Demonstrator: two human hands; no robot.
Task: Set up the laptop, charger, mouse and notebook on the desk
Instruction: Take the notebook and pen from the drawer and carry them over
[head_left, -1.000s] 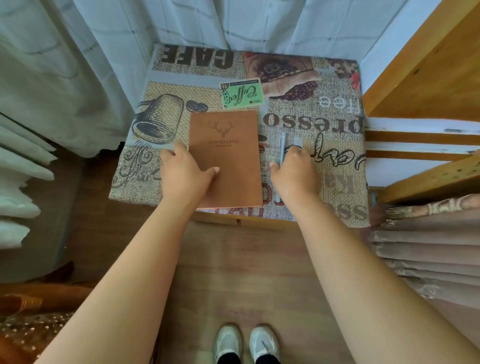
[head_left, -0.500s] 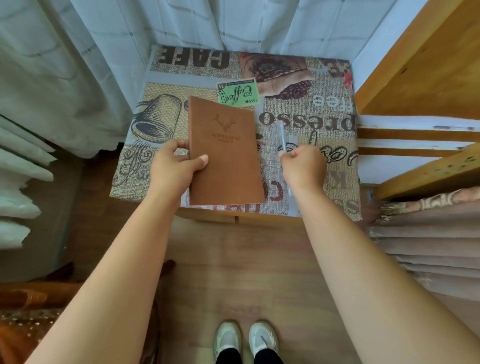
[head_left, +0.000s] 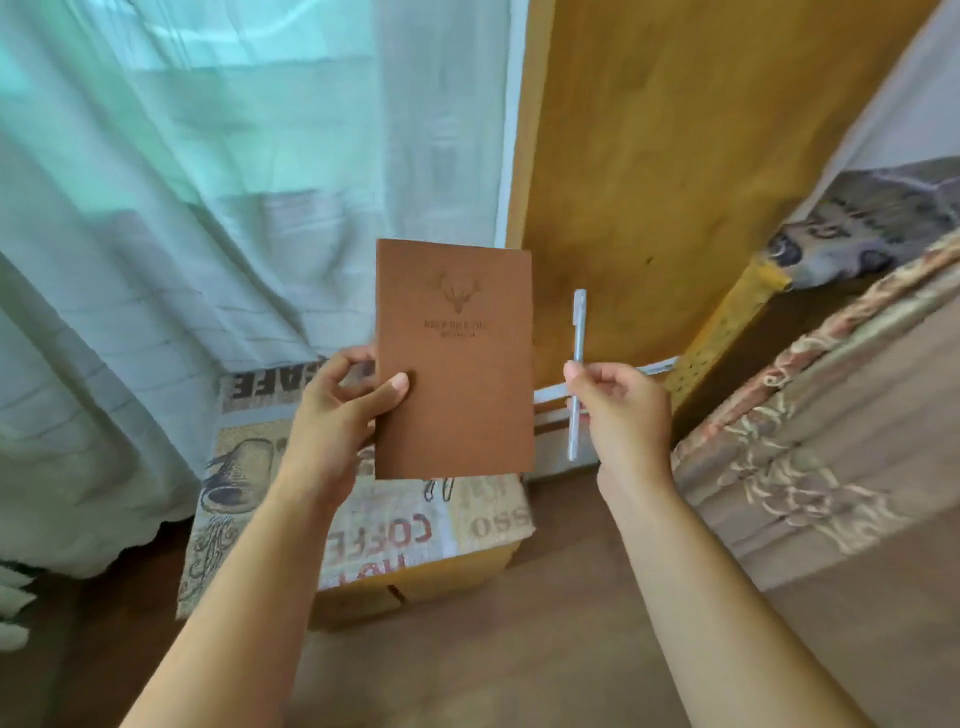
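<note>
A brown notebook (head_left: 457, 364) with a deer-head emblem is held upright in the air in the middle of the head view. My left hand (head_left: 337, 415) grips its lower left edge, thumb on the cover and fingers behind. Right of it, my right hand (head_left: 618, 410) pinches a pale slim pen (head_left: 576, 338) near its middle, the pen standing upright. Neither a laptop, a charger nor a mouse is in view.
Below the notebook is a low table (head_left: 363, 530) covered with a coffee-print cloth. Pale curtains (head_left: 208, 208) hang at the left. A wooden panel (head_left: 675, 156) stands behind, and a patterned fabric-covered surface (head_left: 831, 441) fills the right. Wood floor lies below.
Both hands have lifted the notebook and the pen off the low table and up into the air. The camera has tilted upward and to the right.
</note>
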